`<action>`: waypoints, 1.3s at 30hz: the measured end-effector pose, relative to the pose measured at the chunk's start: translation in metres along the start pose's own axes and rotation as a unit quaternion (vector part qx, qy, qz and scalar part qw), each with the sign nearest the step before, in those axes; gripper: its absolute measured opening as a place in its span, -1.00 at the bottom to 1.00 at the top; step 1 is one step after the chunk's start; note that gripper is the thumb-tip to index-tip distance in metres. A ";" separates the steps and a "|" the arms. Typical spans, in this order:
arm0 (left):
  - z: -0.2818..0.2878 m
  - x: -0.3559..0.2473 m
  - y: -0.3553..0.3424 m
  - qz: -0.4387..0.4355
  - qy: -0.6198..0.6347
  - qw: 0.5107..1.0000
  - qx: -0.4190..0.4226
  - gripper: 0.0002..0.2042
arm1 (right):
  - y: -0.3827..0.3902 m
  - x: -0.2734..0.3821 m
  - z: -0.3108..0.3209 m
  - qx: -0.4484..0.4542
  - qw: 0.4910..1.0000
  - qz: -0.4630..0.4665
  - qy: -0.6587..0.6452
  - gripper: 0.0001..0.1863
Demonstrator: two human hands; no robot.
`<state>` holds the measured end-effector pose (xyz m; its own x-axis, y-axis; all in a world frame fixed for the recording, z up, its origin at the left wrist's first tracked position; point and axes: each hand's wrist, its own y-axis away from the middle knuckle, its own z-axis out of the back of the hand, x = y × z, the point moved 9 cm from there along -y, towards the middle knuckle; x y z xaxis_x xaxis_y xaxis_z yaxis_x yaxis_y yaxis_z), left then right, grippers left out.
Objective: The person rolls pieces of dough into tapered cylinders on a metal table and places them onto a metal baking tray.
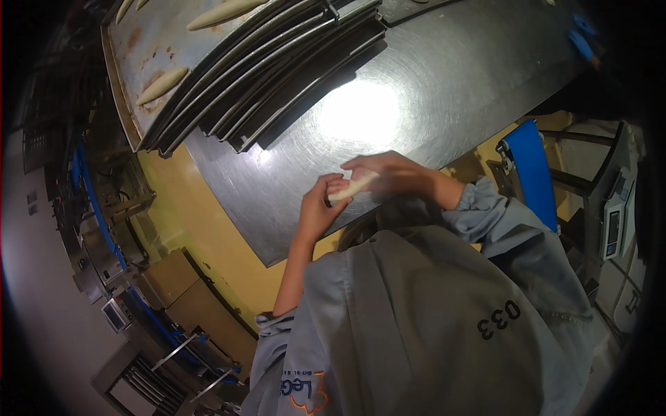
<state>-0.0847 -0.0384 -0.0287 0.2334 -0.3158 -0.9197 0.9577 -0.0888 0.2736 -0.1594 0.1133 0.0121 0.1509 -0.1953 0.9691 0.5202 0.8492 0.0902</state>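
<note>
A slim, pale dough stick (355, 188) with tapered ends is held slantwise in the air over the near edge of the steel table (444, 111). My left hand (322, 203) grips its lower left end, the fingers behind it and the thumb in front. At the upper right end, my right hand (392, 173) has its palm and fingers against the dough and is slightly blurred. Part of that end is hidden by the right hand. Similar dough sticks lie on a stained baking tray (147, 59) at the upper left, one dough stick (162, 86) near its corner.
Several stacked metal trays (291, 76) overhang the table at the far left. A blue conveyor belt (531, 170) and a scale (615, 225) stand to the right. Another person's blue-gloved hand (581, 43) shows at the far right. More conveyor machinery (111, 236) runs along the left.
</note>
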 end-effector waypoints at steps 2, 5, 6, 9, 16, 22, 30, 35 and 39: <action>-0.003 -0.005 0.007 -0.016 -0.018 1.000 -0.002 -0.51 | 0.008 -0.003 -0.004 0.003 1.000 -0.001 0.010 -0.36; 0.006 -0.007 -0.001 0.010 0.016 1.000 -0.023 -0.54 | 0.004 -0.008 0.005 -0.027 0.999 -0.024 -0.005 -0.33; 0.017 -0.012 -0.006 0.002 -0.012 0.998 -0.060 -0.54 | 0.000 -0.011 0.011 -0.043 0.998 -0.036 -0.015 -0.32; 0.043 -0.022 -0.024 -0.024 0.001 0.990 -0.137 -0.55 | -0.013 -0.002 0.032 -0.137 0.990 0.006 0.039 -0.29; 0.006 -0.001 -0.018 0.034 0.198 0.978 -0.054 -0.39 | -0.030 -0.018 0.000 0.005 0.992 -0.061 -0.107 -0.30; 0.019 -0.012 -0.028 0.021 0.138 0.987 -0.076 -0.31 | -0.034 -0.023 0.011 -0.091 0.994 -0.022 -0.051 -0.42; 0.008 -0.005 -0.010 -0.037 0.018 0.999 -0.013 -0.28 | -0.025 -0.012 0.004 -0.036 0.998 -0.037 -0.032 -0.40; 0.016 -0.018 -0.028 -0.064 0.061 0.995 -0.039 -0.35 | -0.042 -0.026 0.011 -0.060 0.994 -0.044 -0.081 -0.39; 0.011 -0.010 -0.030 0.007 0.057 0.998 -0.025 -0.33 | -0.038 -0.031 0.005 -0.038 0.997 -0.043 -0.048 -0.44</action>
<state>-0.1174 -0.0431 -0.0243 0.2624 -0.2069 -0.9425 0.9606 -0.0365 0.2755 -0.1879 0.0894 -0.0206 0.0244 -0.2151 0.9763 0.5905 0.7912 0.1595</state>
